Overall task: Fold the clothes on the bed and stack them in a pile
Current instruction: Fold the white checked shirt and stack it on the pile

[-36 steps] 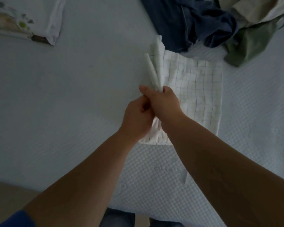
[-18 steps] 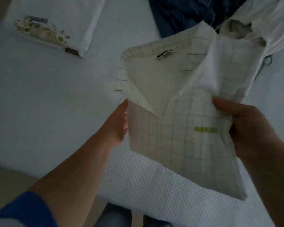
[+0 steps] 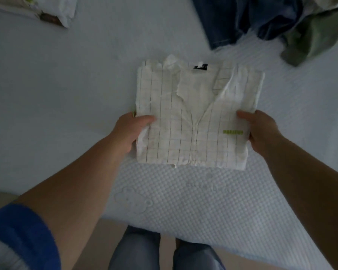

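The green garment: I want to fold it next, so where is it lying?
In the head view the green garment lies crumpled at the far right of the bed, beside the dark blue clothes.

One checked shirt [image 3: 193, 114] (folded), two hands [image 3: 128, 131]

Green tag [image 3: 233, 132] and black label [image 3: 200, 66] on shirt [image 3: 183, 117] unreadable

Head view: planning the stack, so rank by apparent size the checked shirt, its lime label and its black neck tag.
1. checked shirt
2. lime label
3. black neck tag, nearly alike
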